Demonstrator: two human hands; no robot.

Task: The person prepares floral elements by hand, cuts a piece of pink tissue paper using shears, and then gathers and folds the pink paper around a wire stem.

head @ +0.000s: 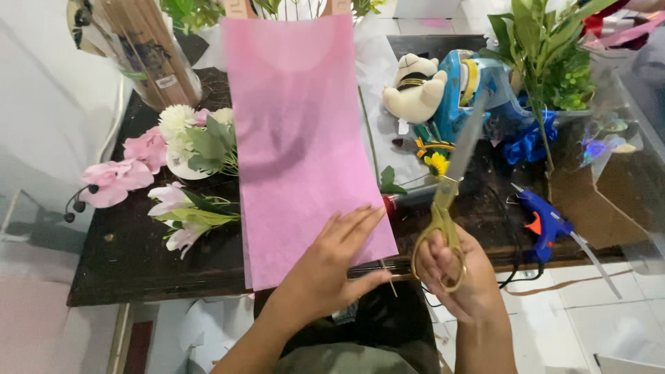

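Observation:
A long pink sheet of paper [298,125] lies lengthwise on a dark table [131,256]. My left hand [332,266] rests flat on the sheet's near right corner, fingers spread. My right hand [457,273] grips gold-handled scissors [447,201] just right of the sheet, blades pointing away and up, closed or nearly closed. The scissors do not touch the paper.
Pink and white artificial flowers [166,166] lie left of the sheet. A blue glue gun [544,221] sits at the right, near a plush toy [415,86], blue ribbon [530,142] and green foliage [547,48]. A clear container of wooden sticks [142,48] stands back left.

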